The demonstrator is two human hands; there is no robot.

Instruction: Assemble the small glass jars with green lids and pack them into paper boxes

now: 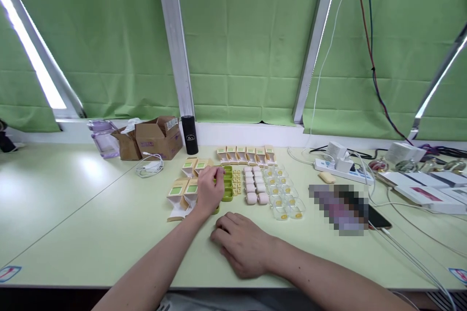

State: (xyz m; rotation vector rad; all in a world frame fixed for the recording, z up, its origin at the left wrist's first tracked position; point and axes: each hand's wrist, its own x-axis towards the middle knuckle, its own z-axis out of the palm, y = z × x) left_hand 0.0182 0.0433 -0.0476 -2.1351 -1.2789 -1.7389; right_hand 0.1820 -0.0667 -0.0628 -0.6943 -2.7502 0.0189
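Note:
My left hand (210,188) is closed over the left side of the green trays (227,183); whatever its fingers hold is hidden. Lower down, my right hand (246,244) rests on the table, loosely bent, its fingers slightly apart and nothing visible in them. Open cartons with green windows (177,189) stand left of my left hand. To the right of the trays are small yellow pieces (237,182), rows of pale pink cases (251,198) and clear plastic holders with yellow spots (280,211). A row of small cartons (241,154) stands behind them.
At the back left are a purple-lidded jug (105,138), a cardboard box (160,138), a black bottle (189,135) and a coiled white cable (150,167). On the right lie a phone (378,217), a power strip (341,170), several cables and white boxes (428,197).

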